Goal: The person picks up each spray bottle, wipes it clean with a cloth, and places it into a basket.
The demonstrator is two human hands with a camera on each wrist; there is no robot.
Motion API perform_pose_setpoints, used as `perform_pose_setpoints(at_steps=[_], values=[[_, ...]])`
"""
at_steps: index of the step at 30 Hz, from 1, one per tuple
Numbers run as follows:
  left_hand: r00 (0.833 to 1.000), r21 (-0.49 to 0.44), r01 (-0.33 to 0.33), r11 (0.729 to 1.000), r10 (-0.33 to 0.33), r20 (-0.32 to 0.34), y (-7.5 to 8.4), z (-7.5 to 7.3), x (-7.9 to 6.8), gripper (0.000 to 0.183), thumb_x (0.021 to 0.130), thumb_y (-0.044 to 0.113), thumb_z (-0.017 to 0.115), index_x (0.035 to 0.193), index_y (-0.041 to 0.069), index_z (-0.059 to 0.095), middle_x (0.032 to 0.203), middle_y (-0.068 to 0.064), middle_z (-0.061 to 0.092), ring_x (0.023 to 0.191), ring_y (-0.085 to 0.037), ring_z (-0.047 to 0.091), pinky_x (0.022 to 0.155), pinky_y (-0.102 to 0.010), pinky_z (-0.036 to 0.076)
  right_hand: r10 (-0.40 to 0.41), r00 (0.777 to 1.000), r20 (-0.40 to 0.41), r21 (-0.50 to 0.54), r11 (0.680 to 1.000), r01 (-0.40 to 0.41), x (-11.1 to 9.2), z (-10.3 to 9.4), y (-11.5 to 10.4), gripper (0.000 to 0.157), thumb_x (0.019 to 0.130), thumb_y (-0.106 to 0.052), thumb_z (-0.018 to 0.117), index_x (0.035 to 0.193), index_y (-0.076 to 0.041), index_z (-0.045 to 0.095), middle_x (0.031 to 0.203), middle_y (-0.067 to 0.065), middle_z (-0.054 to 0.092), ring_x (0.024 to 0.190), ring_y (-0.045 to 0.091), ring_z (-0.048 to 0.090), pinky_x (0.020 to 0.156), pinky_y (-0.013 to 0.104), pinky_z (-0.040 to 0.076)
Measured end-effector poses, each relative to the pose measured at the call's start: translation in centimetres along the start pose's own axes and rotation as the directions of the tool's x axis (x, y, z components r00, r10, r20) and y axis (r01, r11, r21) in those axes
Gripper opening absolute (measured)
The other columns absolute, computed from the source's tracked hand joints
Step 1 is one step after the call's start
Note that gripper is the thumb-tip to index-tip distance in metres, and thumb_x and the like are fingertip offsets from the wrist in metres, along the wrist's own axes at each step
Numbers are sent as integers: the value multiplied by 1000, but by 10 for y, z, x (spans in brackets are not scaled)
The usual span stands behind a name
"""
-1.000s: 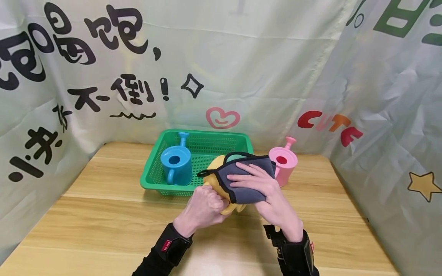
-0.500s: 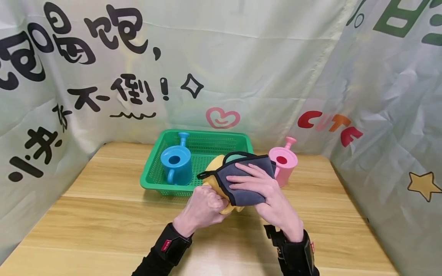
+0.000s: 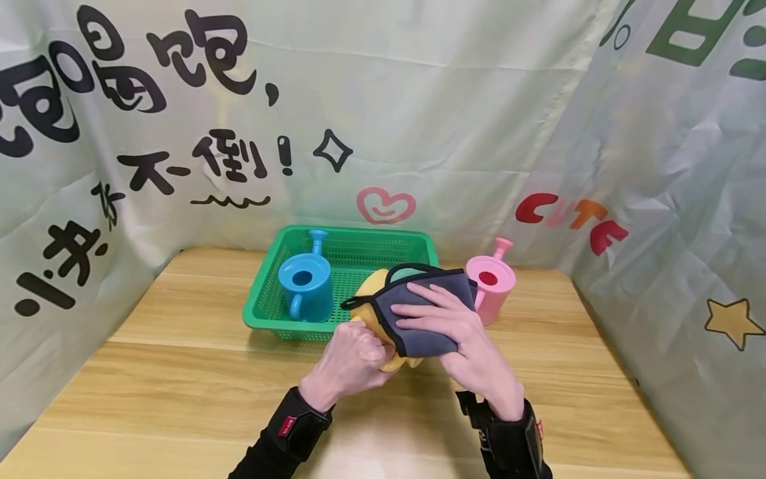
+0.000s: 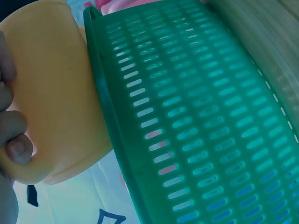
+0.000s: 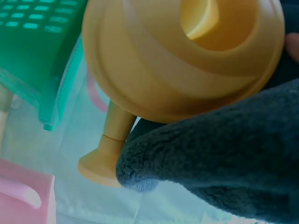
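A yellow watering can is held above the table at the front right of the green basket. My left hand grips its handle; in the left wrist view the fingers curl round that handle beside the can's body. My right hand holds a dark grey cloth with black edging and a loop against the can, fingers spread over its top. The right wrist view shows the can's round top opening, its spout, and the cloth's fuzzy side along it.
A green plastic basket stands at the table's back, with a blue watering can upright inside. Right of the basket, a pink watering can stands on the wooden table. Printed cloth walls enclose the back and sides.
My right hand and the cloth have shifted very slightly left and down over the yellow watering can. The left hand keeps its grip, almost still.
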State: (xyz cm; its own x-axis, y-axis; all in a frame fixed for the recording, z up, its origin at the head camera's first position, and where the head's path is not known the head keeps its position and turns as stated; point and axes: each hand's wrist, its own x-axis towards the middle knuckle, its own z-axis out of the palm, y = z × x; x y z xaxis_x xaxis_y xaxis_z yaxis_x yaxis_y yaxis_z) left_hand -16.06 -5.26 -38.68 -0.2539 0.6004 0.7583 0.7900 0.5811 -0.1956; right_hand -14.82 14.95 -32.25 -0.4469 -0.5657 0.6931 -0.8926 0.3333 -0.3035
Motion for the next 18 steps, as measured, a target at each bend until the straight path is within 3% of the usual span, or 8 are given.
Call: perform_pose_setpoints(at_steps=[3,10,16,18], values=[[1000,6,12,1000,-13,15,0,0,0,33,68,21,70,48,20,43,42,9,35,39,-8,42,41,-27,39,5,1000,3,16,1000,-5,0,0,0,50,72,13,45,106,-11,73,116,4,68,125,30,48,106,56,29],[1000,27,-13,1000,13,5,0,-1,1,39,73,26,71,47,22,41,41,11,35,38,-5,40,41,-26,37,123,991,-55,-16,992,-124,-3,2,3,47,80,12,46,115,-9,70,122,4,66,127,28,46,106,49,33],[1000,35,-9,999,8,12,1,0,0,32,68,25,73,49,21,47,42,10,37,40,-8,44,40,-24,40,0,1000,-10,-25,1000,0,-1,2,0,45,76,11,47,106,-11,73,118,5,67,125,31,47,105,55,30],[1000,32,6,999,-6,18,1,0,0,31,67,25,74,49,20,48,42,9,36,40,-9,44,40,-25,40,-1,1000,-4,-20,1000,1,0,2,-1,43,77,10,48,105,-11,74,117,4,68,125,31,47,105,57,29]])
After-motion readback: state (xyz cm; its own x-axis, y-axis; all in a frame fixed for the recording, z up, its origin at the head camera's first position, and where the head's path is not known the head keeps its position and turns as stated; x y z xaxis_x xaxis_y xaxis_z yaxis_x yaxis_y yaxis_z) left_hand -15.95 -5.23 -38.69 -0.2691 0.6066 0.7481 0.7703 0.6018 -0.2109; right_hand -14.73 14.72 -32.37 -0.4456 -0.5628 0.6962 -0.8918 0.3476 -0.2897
